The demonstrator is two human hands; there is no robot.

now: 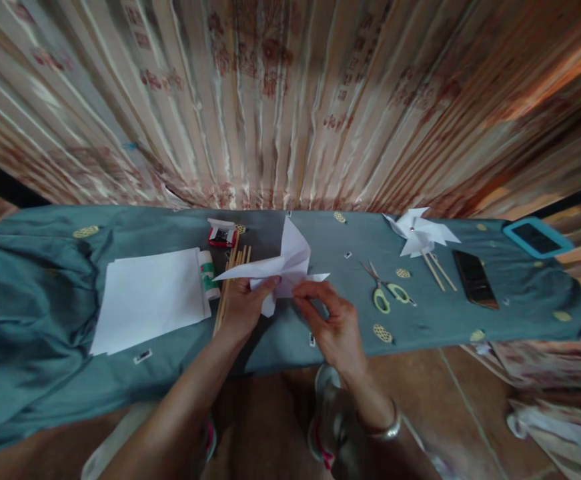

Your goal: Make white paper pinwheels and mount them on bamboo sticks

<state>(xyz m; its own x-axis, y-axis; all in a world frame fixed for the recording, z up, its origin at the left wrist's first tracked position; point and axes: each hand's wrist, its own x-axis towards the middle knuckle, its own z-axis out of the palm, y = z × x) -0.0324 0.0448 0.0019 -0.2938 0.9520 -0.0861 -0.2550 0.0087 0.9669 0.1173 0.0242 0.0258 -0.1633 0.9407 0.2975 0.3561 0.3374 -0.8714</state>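
Folded white paper that was held up over the middle of the desk, left hand clamped on it (thumb on top), right hand pinching its lower right edge, scissors and a pinwheel that lay rightward.

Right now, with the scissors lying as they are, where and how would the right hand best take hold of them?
Likely by the green handles, coming from the person's near side: the scissors lie flat with their loops toward the person and slightly spread blades pointing away, so the right hand should reach the loops first.
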